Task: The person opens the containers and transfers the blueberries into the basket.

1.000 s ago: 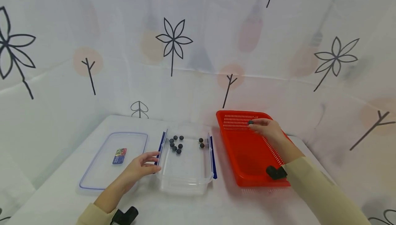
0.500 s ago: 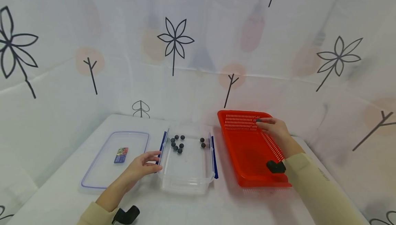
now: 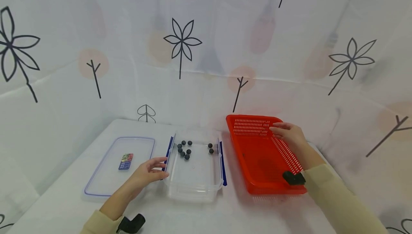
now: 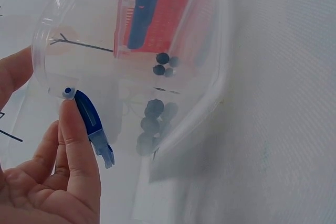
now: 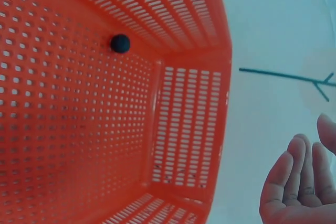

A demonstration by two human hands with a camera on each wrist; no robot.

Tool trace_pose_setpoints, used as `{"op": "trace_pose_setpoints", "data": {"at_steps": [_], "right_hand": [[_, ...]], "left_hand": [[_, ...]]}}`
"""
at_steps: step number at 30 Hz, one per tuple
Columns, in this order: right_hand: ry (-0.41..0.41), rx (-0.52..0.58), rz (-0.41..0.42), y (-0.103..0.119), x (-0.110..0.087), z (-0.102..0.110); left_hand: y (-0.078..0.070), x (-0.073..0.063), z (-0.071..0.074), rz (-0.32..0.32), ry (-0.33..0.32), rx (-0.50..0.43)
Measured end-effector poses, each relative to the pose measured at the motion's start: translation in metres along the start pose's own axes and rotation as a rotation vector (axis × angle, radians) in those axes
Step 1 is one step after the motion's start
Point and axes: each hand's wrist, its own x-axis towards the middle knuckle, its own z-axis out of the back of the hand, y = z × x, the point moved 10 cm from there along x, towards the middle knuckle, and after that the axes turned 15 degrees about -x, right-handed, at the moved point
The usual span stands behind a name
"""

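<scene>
My left hand [image 3: 146, 171] is at the left side of a clear plastic container [image 3: 193, 176], its fingertips touching the wall. In the left wrist view those fingertips meet the rim and the hinge of a blue latch [image 4: 89, 114]. Several small black balls [image 3: 187, 157] lie inside the container, most to the left and two [image 3: 210, 148] at the right wall. My right hand [image 3: 289, 135] hovers over the right rim of a red perforated basket [image 3: 254, 176], nothing between its loosely bent fingers. One black ball [image 5: 120, 43] sits on the basket's floor by a side wall.
A clear lid [image 3: 106, 180] with a blue edge lies flat on the white table [image 3: 180, 218] at the left, bearing a small coloured label [image 3: 126, 161]. A patterned white cloth [image 3: 206, 94] hangs behind the table.
The right hand has drifted right over the basket and let go of the black ball, which is now in the basket. The left hand has stayed at the container.
</scene>
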Motion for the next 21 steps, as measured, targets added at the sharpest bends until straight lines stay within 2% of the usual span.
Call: {"op": "trace_pose_setpoints", "data": {"at_steps": [7,13,21], "right_hand": [[0.064,-0.1,0.031,0.011,-0.021,-0.012],[0.081,-0.171,0.073,0.021,-0.038,-0.023],[0.105,-0.124,0.076,0.028,-0.05,-0.04]], "left_hand": [[0.0,-0.001,0.0,-0.002,0.002,-0.006],[0.0,-0.001,0.001,-0.005,0.004,-0.008],[-0.001,-0.001,0.0,-0.006,0.012,-0.012]]}}
